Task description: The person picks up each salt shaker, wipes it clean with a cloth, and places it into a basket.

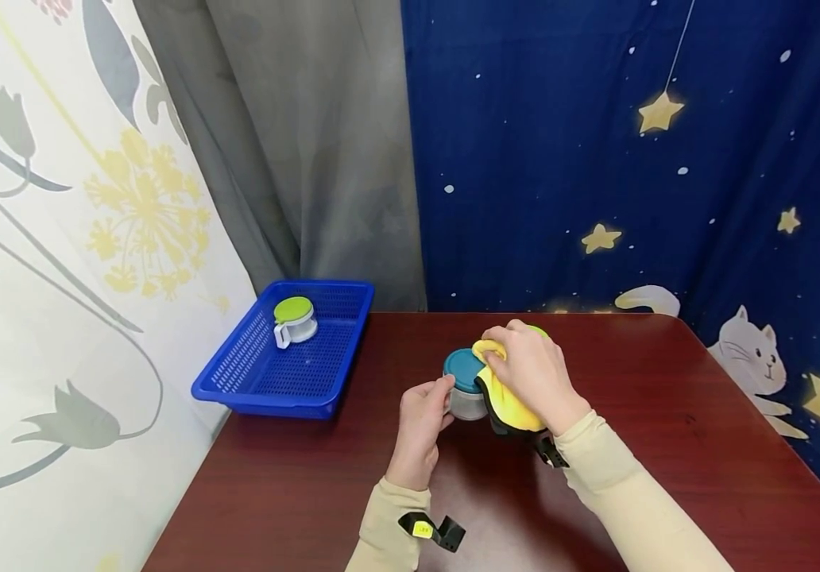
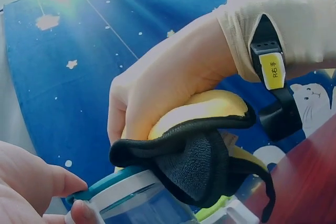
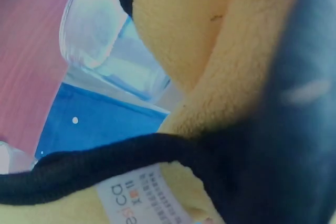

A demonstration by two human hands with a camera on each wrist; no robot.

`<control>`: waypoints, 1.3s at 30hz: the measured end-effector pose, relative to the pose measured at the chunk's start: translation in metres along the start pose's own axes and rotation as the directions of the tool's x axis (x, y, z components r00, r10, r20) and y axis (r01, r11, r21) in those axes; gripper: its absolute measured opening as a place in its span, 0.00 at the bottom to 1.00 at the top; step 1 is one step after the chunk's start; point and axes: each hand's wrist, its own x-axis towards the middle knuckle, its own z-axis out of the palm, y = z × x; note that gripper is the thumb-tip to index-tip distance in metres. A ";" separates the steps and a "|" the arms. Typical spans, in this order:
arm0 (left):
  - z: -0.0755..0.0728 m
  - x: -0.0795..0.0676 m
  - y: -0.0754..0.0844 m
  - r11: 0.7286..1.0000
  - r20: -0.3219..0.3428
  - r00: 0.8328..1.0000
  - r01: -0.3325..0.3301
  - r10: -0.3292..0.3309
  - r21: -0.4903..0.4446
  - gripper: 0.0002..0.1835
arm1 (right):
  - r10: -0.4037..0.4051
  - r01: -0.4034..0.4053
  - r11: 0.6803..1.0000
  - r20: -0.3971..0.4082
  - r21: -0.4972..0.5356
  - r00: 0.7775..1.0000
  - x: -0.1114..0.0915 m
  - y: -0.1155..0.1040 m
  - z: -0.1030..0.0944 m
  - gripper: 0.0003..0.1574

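A clear jar (image 1: 466, 405) with a teal lid (image 1: 462, 370) is held up over the table. My left hand (image 1: 421, 425) grips it at its left side, thumb near the lid's edge. In my right hand (image 1: 533, 372) is a yellow cloth (image 1: 513, 407) with black edging, pressed against the lid and right side of the jar. The left wrist view shows the cloth's dark grey underside (image 2: 191, 163) draped over the lid. Up close in the right wrist view, the cloth (image 3: 236, 51) hides much of the clear jar wall (image 3: 113, 40); a white label hangs from it.
A blue plastic basket (image 1: 331, 365) stands at the table's back left. Inside it sits a clear jar with a green lid (image 1: 293, 308) and a white handle. Another green lid (image 1: 539, 330) peeks out behind my right hand. Curtains hang behind the dark red table (image 1: 295, 492).
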 end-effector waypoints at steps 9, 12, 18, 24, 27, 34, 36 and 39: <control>0.000 -0.001 -0.003 0.999 -0.009 0.999 -0.032 0.032 -0.010 0.23 | -0.174 0.174 0.985 -0.006 -0.022 0.985 -0.004 -0.007 0.004 0.15; 0.001 -0.003 -0.004 0.999 -0.008 0.999 -0.039 0.039 -0.001 0.23 | -0.232 0.232 0.973 0.016 0.003 0.973 -0.006 -0.015 0.004 0.15; 0.007 -0.005 -0.005 0.999 0.036 0.998 -0.043 0.043 -0.002 0.20 | -0.300 0.298 0.953 0.045 0.052 0.953 -0.003 -0.024 0.001 0.13; 0.007 -0.004 -0.005 0.999 0.030 0.999 -0.025 0.025 0.029 0.19 | -0.290 0.285 0.955 0.071 0.078 0.954 -0.003 -0.023 0.000 0.13; 0.005 -0.003 -0.005 0.999 0.034 0.999 -0.016 0.015 0.034 0.19 | -0.282 0.276 0.958 0.073 0.079 0.957 -0.003 -0.024 0.001 0.13; 0.005 -0.003 -0.003 0.995 0.023 0.999 -0.051 0.049 0.090 0.21 | -0.256 0.253 0.966 0.080 0.050 0.963 0.000 -0.024 0.002 0.13; 0.004 -0.004 -0.002 0.991 0.017 0.998 -0.064 0.062 0.118 0.22 | -0.233 0.229 0.972 0.085 0.052 0.969 0.003 -0.023 0.001 0.13; 0.003 -0.006 -0.001 0.987 0.013 0.998 -0.068 0.066 0.146 0.22 | -0.191 0.186 0.981 0.092 0.060 0.977 0.008 -0.019 0.002 0.13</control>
